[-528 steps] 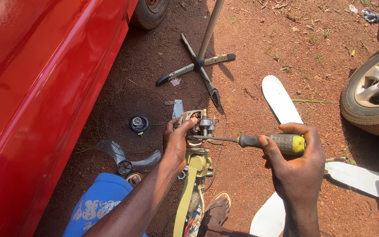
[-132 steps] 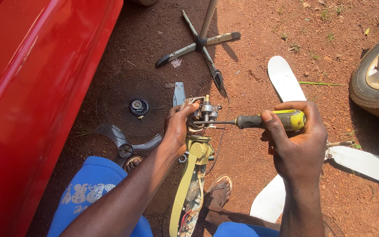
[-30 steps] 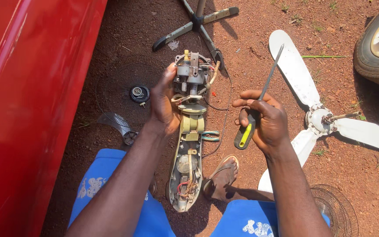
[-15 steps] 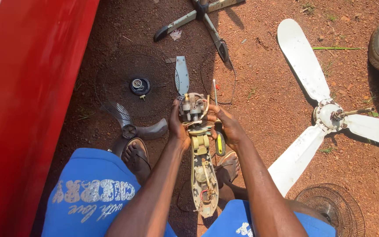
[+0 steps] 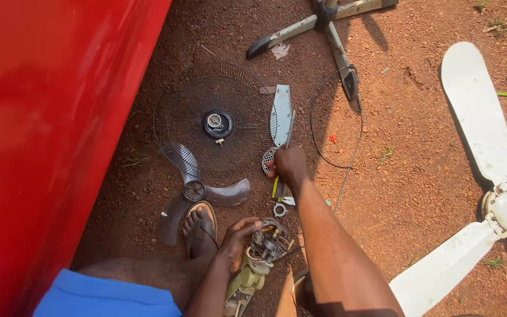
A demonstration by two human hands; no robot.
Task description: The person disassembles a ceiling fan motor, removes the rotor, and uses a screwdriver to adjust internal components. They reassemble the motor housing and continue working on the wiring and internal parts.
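Note:
My left hand (image 5: pixel 237 236) grips the bare fan motor (image 5: pixel 268 243), which sits on top of its greenish stand neck (image 5: pixel 243 285) near my knees. My right hand (image 5: pixel 289 167) is stretched forward and low to the dirt, closed around a screwdriver (image 5: pixel 275 188). Its yellow handle pokes out below the fist and its metal shaft points away above it. The hand lies beside a small round grille piece (image 5: pixel 268 159) and a white plastic cover (image 5: pixel 281 114). A small metal ring (image 5: pixel 280 209) lies just behind the hand.
A red vehicle body (image 5: pixel 48 117) walls off the left. On the dirt lie a wire fan guard (image 5: pixel 177 111), a grey fan blade (image 5: pixel 230 194), a cross-shaped stand base (image 5: pixel 330 17), a thin cable loop (image 5: pixel 338 158) and a white ceiling fan (image 5: pixel 476 117). My sandalled foot (image 5: pixel 198 226) rests near the blade.
My right hand left the motor and reached forward to the ground with the screwdriver. My left hand keeps hold of the motor, now lower in view.

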